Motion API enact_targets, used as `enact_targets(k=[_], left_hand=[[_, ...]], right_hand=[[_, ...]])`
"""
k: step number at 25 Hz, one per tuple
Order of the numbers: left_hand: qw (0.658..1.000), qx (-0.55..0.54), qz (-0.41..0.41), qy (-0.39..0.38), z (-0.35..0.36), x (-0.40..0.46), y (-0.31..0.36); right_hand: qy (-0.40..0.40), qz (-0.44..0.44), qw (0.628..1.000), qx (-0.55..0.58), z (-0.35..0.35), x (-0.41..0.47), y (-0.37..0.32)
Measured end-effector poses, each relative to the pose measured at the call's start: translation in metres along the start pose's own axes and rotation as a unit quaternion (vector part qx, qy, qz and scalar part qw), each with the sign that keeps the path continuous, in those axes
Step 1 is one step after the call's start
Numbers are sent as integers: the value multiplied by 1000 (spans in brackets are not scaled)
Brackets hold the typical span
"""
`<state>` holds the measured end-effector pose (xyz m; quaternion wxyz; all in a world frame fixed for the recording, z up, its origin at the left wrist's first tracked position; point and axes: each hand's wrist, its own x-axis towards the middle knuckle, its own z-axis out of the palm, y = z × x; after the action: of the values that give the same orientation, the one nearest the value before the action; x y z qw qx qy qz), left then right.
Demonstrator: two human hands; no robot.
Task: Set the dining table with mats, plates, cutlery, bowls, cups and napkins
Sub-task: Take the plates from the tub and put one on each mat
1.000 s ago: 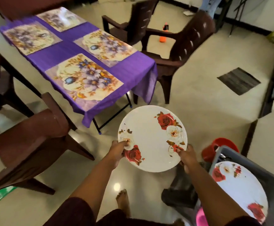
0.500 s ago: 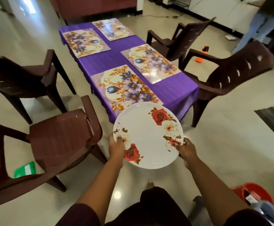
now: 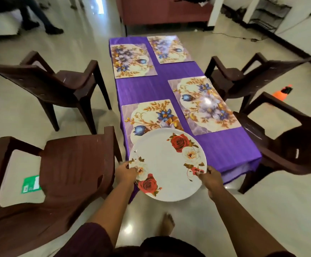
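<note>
1. A white plate (image 3: 167, 164) printed with roses now hangs over the near end of the purple table (image 3: 225, 151), overlapping the nearest floral mat (image 3: 151, 115); a second ago it was well short of the table.
2. Four mats lie bare, so plate-laying is likely just beginning.
3. The left hand (image 3: 126, 172) and right hand (image 3: 211, 179) pinch opposite rims, arms extended forward.

Four mats (image 3: 132, 60) – one plate (image 3: 167, 164) – seemingly four chairs (image 3: 62, 84).
</note>
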<state>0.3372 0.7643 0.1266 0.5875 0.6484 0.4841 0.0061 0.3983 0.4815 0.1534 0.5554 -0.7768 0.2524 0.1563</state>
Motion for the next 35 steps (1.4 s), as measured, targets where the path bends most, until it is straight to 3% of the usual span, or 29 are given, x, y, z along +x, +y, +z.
enact_targets(k=[9, 16, 26, 35], left_hand=[[994, 57, 41, 82, 15, 35, 47], [989, 95, 26, 109, 12, 70, 53], [992, -4, 14, 128, 24, 66, 61], [991, 67, 49, 107, 19, 73, 62]], right_hand=[[-100, -27, 993, -59, 37, 88, -61], [-89, -47, 990, -103, 68, 113, -67], [-48, -71, 988, -129, 75, 113, -69], [-12, -111, 970, -215, 79, 110, -70]])
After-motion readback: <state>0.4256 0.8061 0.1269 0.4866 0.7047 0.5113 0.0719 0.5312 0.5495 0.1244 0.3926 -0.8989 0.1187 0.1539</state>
